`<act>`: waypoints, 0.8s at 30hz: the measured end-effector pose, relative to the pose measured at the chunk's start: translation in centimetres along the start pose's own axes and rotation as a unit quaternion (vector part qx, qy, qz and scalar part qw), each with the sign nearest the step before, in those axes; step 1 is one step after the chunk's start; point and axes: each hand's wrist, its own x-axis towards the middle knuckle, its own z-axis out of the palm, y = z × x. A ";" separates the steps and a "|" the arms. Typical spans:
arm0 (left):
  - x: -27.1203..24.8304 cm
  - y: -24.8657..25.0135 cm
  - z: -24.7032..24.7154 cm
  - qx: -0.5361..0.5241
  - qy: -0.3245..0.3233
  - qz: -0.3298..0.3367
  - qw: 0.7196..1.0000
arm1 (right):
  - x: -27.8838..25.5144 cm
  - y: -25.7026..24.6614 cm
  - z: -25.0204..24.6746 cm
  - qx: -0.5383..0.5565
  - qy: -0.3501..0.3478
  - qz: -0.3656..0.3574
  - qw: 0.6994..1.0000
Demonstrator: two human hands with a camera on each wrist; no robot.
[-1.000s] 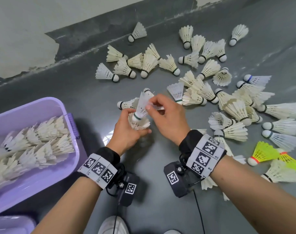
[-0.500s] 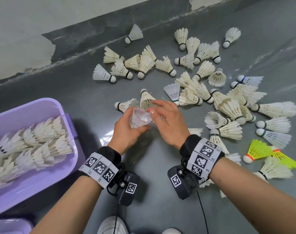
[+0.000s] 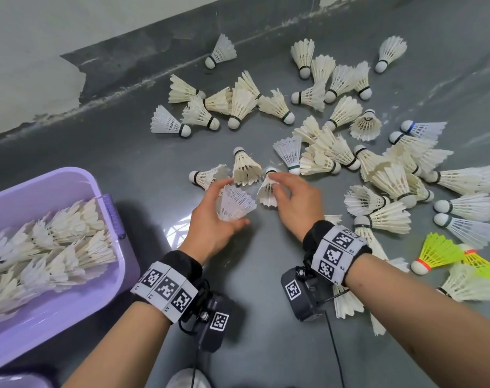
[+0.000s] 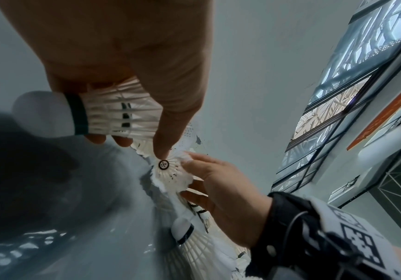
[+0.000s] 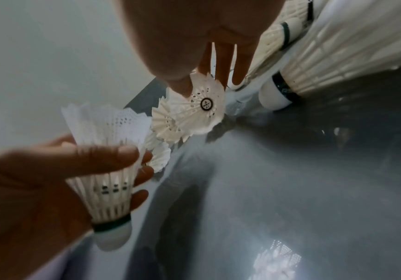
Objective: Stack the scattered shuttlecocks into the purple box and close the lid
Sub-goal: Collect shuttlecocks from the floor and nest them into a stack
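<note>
My left hand (image 3: 229,203) holds a white shuttlecock (image 3: 236,202) by its skirt, open end up and cork down (image 4: 41,113); whether another is nested in it I cannot tell. My right hand (image 3: 274,188) reaches just right of it and pinches the skirt of a feather shuttlecock (image 3: 267,189) standing cork-up on the grey floor; its thumb and fingers (image 5: 225,62) close on that skirt (image 5: 194,113). The purple box (image 3: 56,306) stands open at the left, with rows of stacked shuttlecocks (image 3: 50,247) lying inside.
Several white shuttlecocks (image 3: 383,175) lie scattered ahead and to the right, with two yellow ones (image 3: 441,252) at the right edge. A wall base runs across the top. A purple piece (image 3: 5,381) shows at the bottom left corner, a shoe (image 3: 187,380) below.
The right hand left the shuttlecock it was pushing into the left hand's one, moved right and forward, and took hold of another on the floor. The left hand lowered slightly.
</note>
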 end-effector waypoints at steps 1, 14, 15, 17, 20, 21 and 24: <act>0.0 0.0 0.0 0.004 -0.004 0.003 1.000 | 0.0 -0.3 -0.3 0.014 0.022 0.013 1.000; -0.6 1.5 1.3 -0.009 -0.040 0.009 0.999 | -1.0 -4.7 -2.3 0.091 -0.030 0.032 0.995; -0.7 1.8 1.5 -0.015 -0.048 0.018 0.999 | -1.3 -4.7 -2.3 0.090 -0.044 0.032 0.994; -0.8 2.2 1.9 -0.039 -0.062 0.036 0.997 | -1.8 -4.4 -2.2 0.070 -0.058 0.022 0.996; -1.1 2.6 2.2 -0.061 -0.070 0.059 0.994 | -2.1 -3.6 -2.0 0.022 -0.069 0.025 0.997; -1.2 2.7 2.3 -0.059 -0.074 0.065 0.993 | -2.2 -3.5 -2.1 0.009 -0.076 0.033 0.997; -1.3 2.6 2.6 -0.050 -0.082 0.062 0.993 | -2.4 -3.3 -2.8 -0.033 -0.116 0.047 0.992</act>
